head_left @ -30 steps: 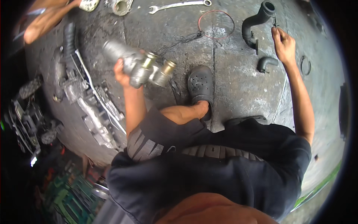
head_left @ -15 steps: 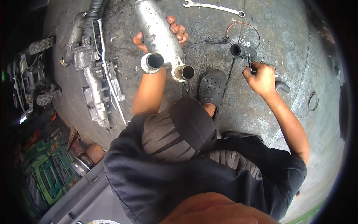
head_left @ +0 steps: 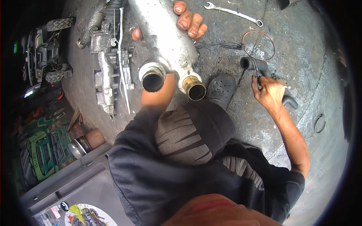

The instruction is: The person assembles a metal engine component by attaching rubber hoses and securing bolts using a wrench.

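My left hand (head_left: 190, 22) grips a silvery metal cylinder (head_left: 166, 34) from beneath, fingers curled round its right side and thumb at its left. Two open pipe necks point toward me: a pale one (head_left: 152, 77) and a brass-coloured one (head_left: 194, 89). On the floor at right, my right hand (head_left: 270, 92) is closed beside a black rubber hose (head_left: 256, 64). Thin dark pieces show at its fingertips, but I cannot make out what they are. A second bent black hose (head_left: 289, 101) lies just right of that hand.
A combination wrench (head_left: 233, 14), a reddish ring (head_left: 259, 45) and a round clamp (head_left: 319, 123) lie on the concrete floor. Metal machine parts (head_left: 107, 75) lie at left. Beyond them are a toy-like vehicle (head_left: 43, 51) and a grey case (head_left: 86, 180). My clog (head_left: 221, 88) stands in the middle.
The metal cylinder has come up closer to me and looks larger, its necks tilted more my way. My right hand stays by the black hose. The whole view has shifted slightly.
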Demonstrator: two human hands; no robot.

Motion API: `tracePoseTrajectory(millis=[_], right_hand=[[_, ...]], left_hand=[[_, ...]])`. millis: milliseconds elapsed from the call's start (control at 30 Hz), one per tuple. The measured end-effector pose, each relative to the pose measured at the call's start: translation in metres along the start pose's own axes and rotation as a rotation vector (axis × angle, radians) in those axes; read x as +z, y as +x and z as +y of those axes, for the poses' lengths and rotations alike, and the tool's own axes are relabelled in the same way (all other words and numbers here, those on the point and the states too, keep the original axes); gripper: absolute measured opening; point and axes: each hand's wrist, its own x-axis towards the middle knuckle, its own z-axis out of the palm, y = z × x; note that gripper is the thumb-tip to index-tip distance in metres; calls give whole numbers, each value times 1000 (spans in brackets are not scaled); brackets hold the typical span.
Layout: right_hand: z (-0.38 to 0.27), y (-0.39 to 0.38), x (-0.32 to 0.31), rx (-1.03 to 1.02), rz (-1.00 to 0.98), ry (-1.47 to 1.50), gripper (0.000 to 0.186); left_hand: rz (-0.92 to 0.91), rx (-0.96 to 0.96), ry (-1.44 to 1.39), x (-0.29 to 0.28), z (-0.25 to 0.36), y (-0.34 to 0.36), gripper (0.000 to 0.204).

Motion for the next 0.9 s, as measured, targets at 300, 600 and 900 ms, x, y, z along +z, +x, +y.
tracePoseTrajectory(millis=[300, 600, 900], right_hand=[[4, 14, 0, 651, -373, 796, 41], [0, 5, -5, 269, -264, 265, 38], [0, 11, -7, 181, -286, 332, 35]], left_hand=[[221, 48, -66, 8, -39, -1, 80], [322, 48, -34, 8, -45, 0, 79], [912, 9, -133, -5, -71, -33, 83]])
